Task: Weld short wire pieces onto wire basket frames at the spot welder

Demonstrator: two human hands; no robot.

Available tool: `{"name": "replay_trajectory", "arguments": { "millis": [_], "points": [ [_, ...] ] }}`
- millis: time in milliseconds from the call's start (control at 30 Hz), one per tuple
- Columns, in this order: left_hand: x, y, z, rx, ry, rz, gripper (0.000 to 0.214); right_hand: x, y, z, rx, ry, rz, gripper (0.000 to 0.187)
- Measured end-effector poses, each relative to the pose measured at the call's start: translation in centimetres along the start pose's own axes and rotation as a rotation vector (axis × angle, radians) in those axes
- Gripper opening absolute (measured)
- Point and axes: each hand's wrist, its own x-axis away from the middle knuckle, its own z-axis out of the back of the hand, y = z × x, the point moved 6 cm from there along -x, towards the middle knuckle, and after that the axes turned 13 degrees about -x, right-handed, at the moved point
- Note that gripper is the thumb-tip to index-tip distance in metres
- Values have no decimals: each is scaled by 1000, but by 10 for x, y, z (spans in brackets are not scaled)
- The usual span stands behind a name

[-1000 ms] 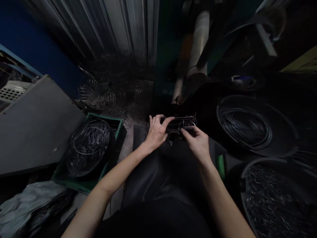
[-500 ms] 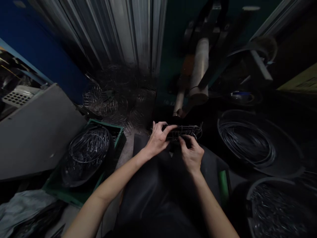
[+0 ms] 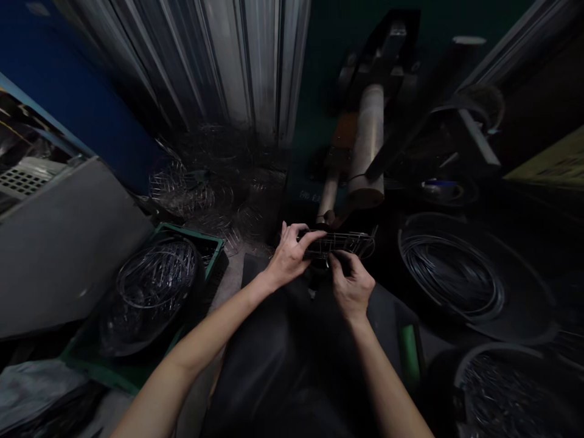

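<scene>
A small oblong wire frame [image 3: 347, 243] is held level above my lap, in front of a dark machine. My left hand [image 3: 289, 258] grips its left end, fingers curled over the top wires. My right hand [image 3: 351, 286] is closed under the frame's middle, thumb and fingers pinching its lower wires. Both forearms reach forward over my dark apron [image 3: 283, 353].
A green crate [image 3: 207, 243] at the left holds a round wire basket [image 3: 152, 280]. More wire frames [image 3: 201, 188] pile behind it. A black tub with coiled wire [image 3: 451, 267] sits at the right, another tub of small metal pieces [image 3: 506, 395] nearer. A grey panel [image 3: 64, 243] leans far left.
My right hand slid left along the frame, from its right end to under its middle. The view tilted slightly, so the hands sit a little lower in the picture.
</scene>
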Motion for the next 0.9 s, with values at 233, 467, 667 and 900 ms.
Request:
{"name": "replay_trajectory", "arguments": {
  "millis": [233,467,667,900],
  "points": [
    [-7,-4,-1,-19,1,-12,56,-4,5,-4,-1,2,31,18],
    [-7,-3,-1,-17,9,-21,56,-3,7,-5,5,18,38,19],
    [-8,-3,-1,-38,29,-34,55,-2,9,-6,20,50,39,23],
    [-5,-2,-1,-34,55,-49,56,3,11,-7,2,78,27,20]
  ]
}}
